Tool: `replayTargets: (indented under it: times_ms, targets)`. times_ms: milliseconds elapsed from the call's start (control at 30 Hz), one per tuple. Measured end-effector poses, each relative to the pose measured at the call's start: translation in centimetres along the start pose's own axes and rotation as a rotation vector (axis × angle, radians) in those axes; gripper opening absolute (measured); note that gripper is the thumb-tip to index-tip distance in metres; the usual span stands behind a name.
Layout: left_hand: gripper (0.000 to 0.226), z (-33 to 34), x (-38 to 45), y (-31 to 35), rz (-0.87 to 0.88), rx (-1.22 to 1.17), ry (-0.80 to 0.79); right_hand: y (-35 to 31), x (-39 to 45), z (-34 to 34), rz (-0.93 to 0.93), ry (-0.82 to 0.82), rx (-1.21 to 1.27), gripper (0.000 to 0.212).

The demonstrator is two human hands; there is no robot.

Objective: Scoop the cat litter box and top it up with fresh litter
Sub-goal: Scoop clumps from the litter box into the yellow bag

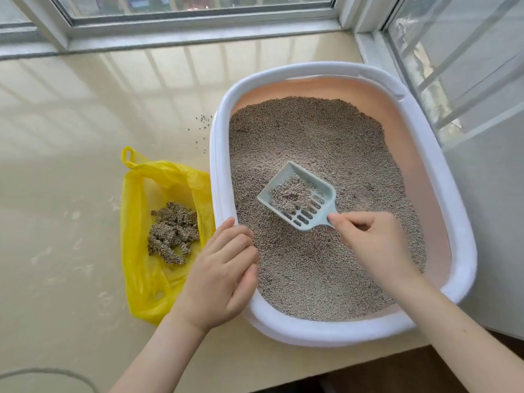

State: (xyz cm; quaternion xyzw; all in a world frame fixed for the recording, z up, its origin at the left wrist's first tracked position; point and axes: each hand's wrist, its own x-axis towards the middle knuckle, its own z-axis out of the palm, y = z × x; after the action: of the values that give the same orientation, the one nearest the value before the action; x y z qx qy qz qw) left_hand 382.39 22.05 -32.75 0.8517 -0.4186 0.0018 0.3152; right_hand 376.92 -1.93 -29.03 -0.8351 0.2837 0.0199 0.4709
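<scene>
A white-rimmed litter box (456, 228) with peach inner walls sits on a beige sill, filled with grey-brown litter (312, 131). My right hand (377, 245) grips the handle of a pale blue slotted scoop (297, 197), which is held just above the litter with a load of granules in it. My left hand (224, 273) rests on the box's near-left rim, fingers laid over the edge. Left of the box lies an open yellow plastic bag (147, 282) holding a pile of dark clumped litter (173, 234).
Window frames (198, 21) run along the far edge and the right side of the sill. A few stray granules (202, 123) lie on the sill left of the box. The sill's front edge (340, 367) drops off at the lower right.
</scene>
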Motion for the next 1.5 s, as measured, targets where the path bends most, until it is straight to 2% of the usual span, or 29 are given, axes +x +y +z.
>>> replayTargets:
  times_ms: [200, 300, 700, 833, 933, 1033, 1100, 1200, 1300, 1400, 1500]
  targets:
    - [0.024, 0.1, 0.0, -0.1, 0.007, -0.001, 0.012, 0.3, -0.6, 0.2, -0.013, 0.051, -0.036, 0.040]
    - [0.024, 0.1, 0.0, 0.0, 0.006, 0.004, 0.016, 0.2, -0.9, 0.4, 0.000, 0.028, -0.032, 0.035]
    - [0.023, -0.1, -0.2, -0.1, 0.028, 0.034, 0.001, -0.6, -2.5, 0.9, 0.006, 0.060, -0.008, 0.038]
    - [0.016, -0.5, -0.2, 0.0, 0.022, -0.043, 0.030, -1.5, -3.1, 1.4, 0.009, 0.085, 0.005, 0.044]
    - [0.015, -1.6, -0.4, 0.2, -0.117, -0.162, 0.222, -3.5, -3.8, 1.9, -0.029, 0.090, -0.018, 0.045]
    - [0.020, -3.5, -1.4, -1.4, -0.391, -0.129, 0.489, -6.5, -4.9, 3.2, -0.085, 0.060, -0.026, 0.029]
    - [0.023, -4.7, -3.0, -3.2, -0.583, -0.056, 0.578, -8.2, -5.6, 4.6, -0.101, 0.005, -0.043, 0.025]
    - [0.041, -5.5, -5.4, -5.7, -0.873, -0.059, 0.511, -9.9, -6.5, 7.0, -0.127, -0.044, -0.170, 0.025]
    - [0.053, -5.4, -7.4, -7.1, -1.089, -0.241, 0.364, -11.2, -7.8, 9.9, -0.170, -0.057, -0.283, 0.021]
    - [0.064, -4.8, -8.3, -7.7, -1.151, -0.339, 0.252, -11.1, -8.5, 12.9, -0.253, -0.034, -0.462, 0.017]
    - [0.064, -4.3, -8.5, -8.1, -1.146, -0.345, 0.238, -10.1, -8.7, 15.5, -0.308, 0.025, -0.664, 0.016]
